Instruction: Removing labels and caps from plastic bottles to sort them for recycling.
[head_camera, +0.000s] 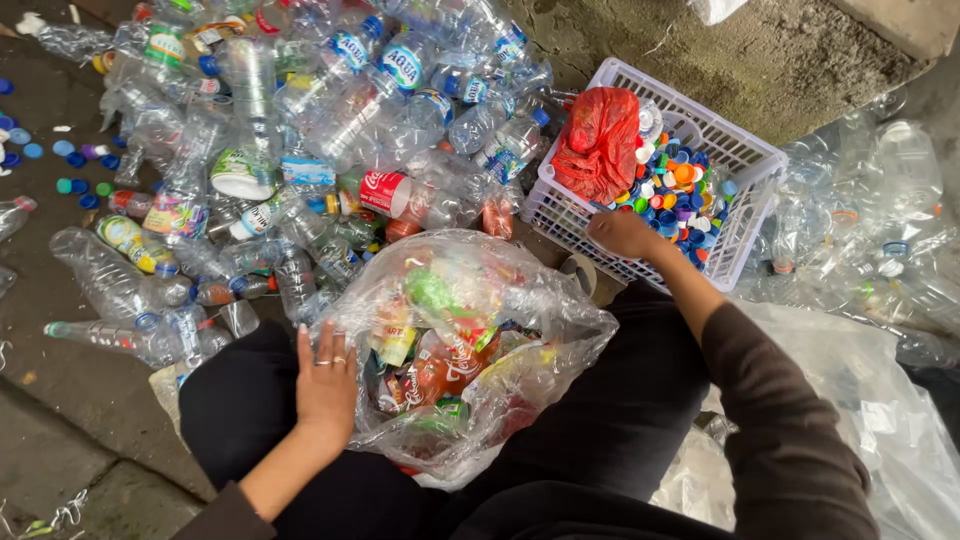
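Label bag (470, 350) between hands — left hand (326, 385) touching

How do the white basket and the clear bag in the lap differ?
The white basket is rigid and slotted; the clear bag is soft and crumpled. The basket holds coloured bottle caps and a red bag; the clear bag holds peeled labels. Both are open-topped.
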